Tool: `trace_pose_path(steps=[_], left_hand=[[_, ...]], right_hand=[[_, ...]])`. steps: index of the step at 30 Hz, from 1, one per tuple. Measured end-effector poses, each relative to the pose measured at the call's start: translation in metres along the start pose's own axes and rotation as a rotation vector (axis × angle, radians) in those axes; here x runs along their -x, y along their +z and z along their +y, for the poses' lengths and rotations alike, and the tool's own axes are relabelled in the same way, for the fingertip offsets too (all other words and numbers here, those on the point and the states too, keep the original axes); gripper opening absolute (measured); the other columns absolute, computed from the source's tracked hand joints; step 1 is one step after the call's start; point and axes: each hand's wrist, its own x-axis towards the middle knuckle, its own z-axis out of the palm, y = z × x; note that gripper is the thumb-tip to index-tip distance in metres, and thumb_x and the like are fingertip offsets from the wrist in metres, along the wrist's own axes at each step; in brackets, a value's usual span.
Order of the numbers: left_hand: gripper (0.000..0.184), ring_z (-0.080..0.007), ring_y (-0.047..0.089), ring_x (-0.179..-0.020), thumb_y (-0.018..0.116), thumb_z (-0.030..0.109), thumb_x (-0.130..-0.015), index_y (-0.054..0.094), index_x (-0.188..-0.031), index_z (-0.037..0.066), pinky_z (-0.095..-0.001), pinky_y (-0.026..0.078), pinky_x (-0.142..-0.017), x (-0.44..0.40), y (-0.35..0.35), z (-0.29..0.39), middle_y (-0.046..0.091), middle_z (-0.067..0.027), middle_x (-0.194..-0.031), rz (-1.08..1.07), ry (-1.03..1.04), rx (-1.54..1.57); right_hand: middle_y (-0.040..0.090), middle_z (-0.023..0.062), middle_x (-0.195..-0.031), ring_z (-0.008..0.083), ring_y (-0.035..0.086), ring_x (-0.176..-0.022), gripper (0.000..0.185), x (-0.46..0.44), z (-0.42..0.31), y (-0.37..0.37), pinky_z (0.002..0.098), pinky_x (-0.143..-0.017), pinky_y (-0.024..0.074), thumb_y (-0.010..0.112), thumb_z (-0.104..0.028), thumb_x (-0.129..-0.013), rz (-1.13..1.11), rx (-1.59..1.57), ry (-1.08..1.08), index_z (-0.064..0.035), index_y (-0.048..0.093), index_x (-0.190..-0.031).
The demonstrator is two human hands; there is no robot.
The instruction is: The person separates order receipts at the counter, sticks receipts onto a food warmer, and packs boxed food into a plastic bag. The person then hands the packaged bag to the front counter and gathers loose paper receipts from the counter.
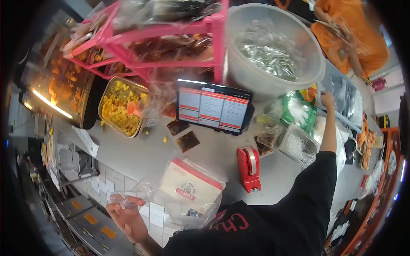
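Black shirt [273,224] of the person is nearest to the camera, and just beyond it, toward eleven o'clock, lies the clear plastic bag [147,181] around a cream and red box [185,185]. Left hand [130,219] pinches the loose side of this bag between thumb and fingers; from this grip the box lies toward two o'clock, and its long red edge runs from ten to four o'clock. So the left hand is the nearer one to the box, while the right hand [327,100] is well apart from it, stretched out to two o'clock, near the blue-grey bin [328,80] and the green bag [297,111]. If its fingers are closed on something, I cannot tell. Red tape dispenser [248,170] stands between two and three o'clock from the box, apart from both hands, its length running almost twelve to six.
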Motion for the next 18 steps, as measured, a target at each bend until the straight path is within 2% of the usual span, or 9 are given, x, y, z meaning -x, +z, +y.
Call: trace_pose_path(steps=[1,3,4,7,9,11,13,17,18], left_hand=[[0.06,-0.0284,0.044,-0.086,0.055,0.041,-0.074,0.032,-0.114,0.003,-0.0395,0.037,-0.075,-0.001,-0.002,-0.002,0.034,-0.0109,-0.11,-0.008,0.014,-0.072],[0.055,-0.0269,0.044,-0.086,0.047,0.041,-0.08,0.034,-0.115,0.001,-0.0383,0.037,-0.075,-0.008,0.004,-0.007,0.035,-0.0111,-0.11,-0.054,0.07,-0.133],[0.056,-0.0256,0.044,-0.085,0.047,0.042,-0.08,0.033,-0.115,0.001,-0.0375,0.036,-0.075,-0.009,0.005,-0.008,0.036,-0.0109,-0.107,-0.009,0.057,-0.157],[0.052,-0.0225,0.044,-0.083,0.046,0.041,-0.082,0.033,-0.114,0.001,-0.035,0.036,-0.076,-0.015,0.016,-0.005,0.038,-0.0104,-0.102,0.023,0.042,-0.173],[0.047,-0.0206,0.044,-0.081,0.045,0.038,-0.085,0.034,-0.112,0.002,-0.0333,0.036,-0.077,-0.017,0.02,-0.001,0.04,-0.0102,-0.099,0.024,0.04,-0.179],[0.033,-0.0182,0.044,-0.08,0.041,0.03,-0.089,0.035,-0.11,0.005,-0.0301,0.036,-0.078,-0.017,0.02,0.003,0.041,-0.0101,-0.096,0.074,-0.105,-0.202],[0.025,-0.0165,0.044,-0.077,0.037,0.024,-0.092,0.036,-0.108,0.006,-0.0286,0.036,-0.078,-0.018,0.028,0.003,0.044,-0.0092,-0.09,0.083,-0.083,-0.195],[0.027,-0.0142,0.044,-0.076,0.039,0.027,-0.092,0.037,-0.107,0.006,-0.0267,0.035,-0.078,-0.019,0.035,0.004,0.045,-0.0068,-0.083,0.157,-0.15,-0.315],[0.026,-0.0135,0.044,-0.076,0.04,0.027,-0.091,0.037,-0.107,0.006,-0.0259,0.035,-0.078,-0.019,0.035,0.003,0.045,-0.0061,-0.08,0.13,-0.126,-0.348]], right_hand=[[0.061,0.0218,-0.072,0.0328,0.062,-0.068,0.025,-0.019,0.032,0.02,0.041,-0.063,0.0463,0.053,-0.017,-0.065,0.005,0.021,-0.076,-0.003,0.066,-0.081],[0.061,0.0188,-0.071,0.0343,0.061,-0.067,0.018,-0.006,0.01,0.012,0.0405,-0.063,0.0469,0.053,-0.015,-0.065,0.143,0.101,0.074,-0.0036,0.065,-0.074],[0.06,0.0181,-0.065,0.034,0.06,-0.062,0.015,-0.004,0.02,0.021,0.0406,-0.059,0.0465,0.053,-0.014,-0.064,0.367,0.035,-0.053,-0.0032,0.062,-0.07],[0.059,0.0167,-0.061,0.0305,0.06,-0.058,0.013,0.016,-0.003,-0.008,0.0368,-0.055,0.0456,0.061,-0.013,-0.072,0.219,-0.289,-0.039,-0.0018,0.057,-0.077],[0.059,0.0158,-0.062,0.0279,0.06,-0.059,0.014,0.027,-0.019,-0.03,0.0351,-0.056,0.0454,0.063,-0.014,-0.073,0.229,-0.236,-0.043,-0.0017,0.056,-0.077],[0.06,0.0149,-0.063,0.0253,0.061,-0.06,0.016,0.025,-0.011,-0.037,0.0335,-0.056,0.0451,0.065,-0.014,-0.073,0.225,-0.197,-0.048,-0.0017,0.055,-0.078],[0.062,0.0148,-0.075,0.0197,0.06,-0.065,0.014,0.017,-0.002,-0.038,0.0296,-0.058,0.044,0.064,-0.013,-0.074,0.334,-0.238,-0.173,-0.0023,0.055,-0.076],[0.061,0.012,-0.076,0.0218,0.059,-0.063,0.016,0.014,-0.003,-0.067,0.0345,-0.059,0.0445,0.064,-0.015,-0.074,0.585,-0.315,-0.317,-0.0023,0.054,-0.073],[0.059,0.0087,-0.075,0.0193,0.057,-0.063,0.015,0.013,-0.005,-0.077,0.0319,-0.059,0.0436,0.064,-0.015,-0.075,0.599,-0.672,-0.285,-0.0033,0.055,-0.073]])
